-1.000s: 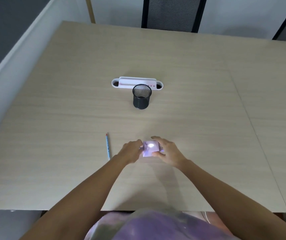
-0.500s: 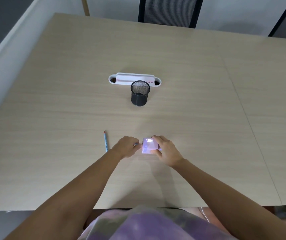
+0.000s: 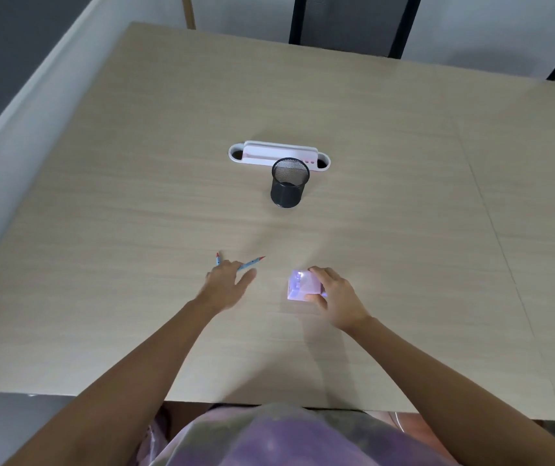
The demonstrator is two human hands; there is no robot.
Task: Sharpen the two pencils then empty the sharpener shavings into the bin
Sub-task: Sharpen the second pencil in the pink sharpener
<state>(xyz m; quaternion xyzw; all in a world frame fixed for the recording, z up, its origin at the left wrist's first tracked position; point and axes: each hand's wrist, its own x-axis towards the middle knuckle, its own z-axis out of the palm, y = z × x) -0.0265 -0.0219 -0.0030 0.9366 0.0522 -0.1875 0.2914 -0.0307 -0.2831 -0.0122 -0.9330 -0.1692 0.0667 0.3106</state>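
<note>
Fingers of the right hand (image 3: 336, 294) clasp the boxy lilac sharpener (image 3: 301, 285); the left hand (image 3: 227, 284), loosely spread, holds a slim blue pencil (image 3: 251, 263).

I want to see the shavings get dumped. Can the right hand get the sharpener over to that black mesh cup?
Probably yes. The right hand already grips the sharpener, and only bare table lies between it and the black mesh cup.
</note>
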